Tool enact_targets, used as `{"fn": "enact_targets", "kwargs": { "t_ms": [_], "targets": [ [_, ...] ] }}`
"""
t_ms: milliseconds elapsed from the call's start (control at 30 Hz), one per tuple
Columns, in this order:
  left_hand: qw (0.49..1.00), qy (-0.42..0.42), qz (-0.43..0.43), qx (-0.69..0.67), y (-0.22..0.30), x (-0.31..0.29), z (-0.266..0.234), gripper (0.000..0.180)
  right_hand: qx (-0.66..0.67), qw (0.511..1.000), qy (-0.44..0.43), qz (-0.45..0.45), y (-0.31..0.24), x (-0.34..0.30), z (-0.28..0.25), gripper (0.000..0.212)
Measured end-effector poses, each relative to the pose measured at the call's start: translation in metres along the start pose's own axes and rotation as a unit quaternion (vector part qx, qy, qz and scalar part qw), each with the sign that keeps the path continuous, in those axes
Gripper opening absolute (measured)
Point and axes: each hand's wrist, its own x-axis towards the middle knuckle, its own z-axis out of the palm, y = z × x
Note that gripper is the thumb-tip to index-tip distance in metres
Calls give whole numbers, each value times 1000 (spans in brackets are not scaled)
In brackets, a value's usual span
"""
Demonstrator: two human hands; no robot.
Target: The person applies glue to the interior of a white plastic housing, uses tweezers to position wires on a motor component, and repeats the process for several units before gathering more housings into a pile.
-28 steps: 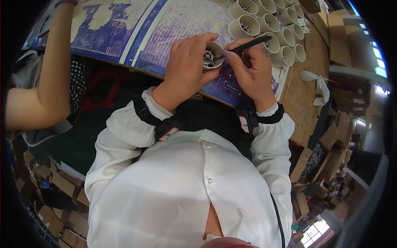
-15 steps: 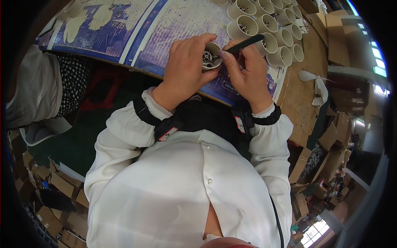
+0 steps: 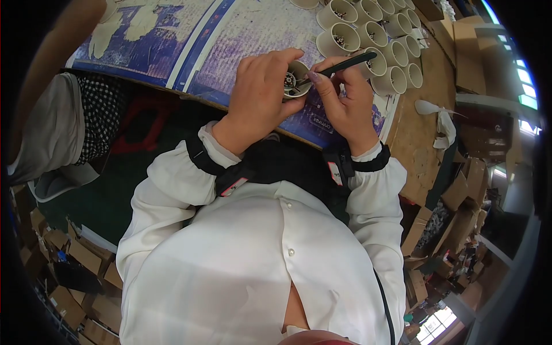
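My left hand [image 3: 257, 95] wraps round a white paper cup [image 3: 303, 69] and holds it on the table near its front edge. Inside the cup sits a small round part [image 3: 288, 80] with dark and metallic bits, too small to make out fully. Between the thumb and fingers of my right hand [image 3: 349, 103] are dark tweezers [image 3: 348, 62], held at a slant. Their tip points down into the cup beside the round part; whether it grips anything I cannot tell.
Several similar cups [image 3: 338, 39] with small metal parts stand in rows at the back right of the cardboard-covered table [image 3: 224, 49]. A white scrap [image 3: 444, 123] lies at the right edge. Another person's arm [image 3: 46, 63] is at the left, and cardboard boxes [image 3: 86, 256] stand lower left.
The tweezers have shifted slightly to the right and lie at a somewhat different angle. The cup has barely moved. The other person's arm has come further into view at the left.
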Motion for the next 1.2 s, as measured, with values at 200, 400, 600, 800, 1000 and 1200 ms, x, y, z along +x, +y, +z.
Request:
{"fn": "enact_targets", "kwargs": {
  "t_ms": [200,400,600,800,1000,1200],
  "targets": [
    [1000,0,-1,5,0,0,0,74,13,999,25,46,-3,-1,5,16],
    [1000,3,-4,9,-1,-2,1,74,26,996,49,73,-7,-4,11,17],
    [1000,13,10,8,0,-1,1,72,70,994,59,63,0,-4,5,16],
    [999,17,24,18,-1,-2,1,67,16,999,35,9,-6,-2,2,13],
    [1000,17,17,16,0,-1,1,67,19,999,41,11,0,-3,2,14],
    [1000,11,12,13,-1,-1,1,67,7,999,46,-3,-3,-2,2,14]
  ]
}}
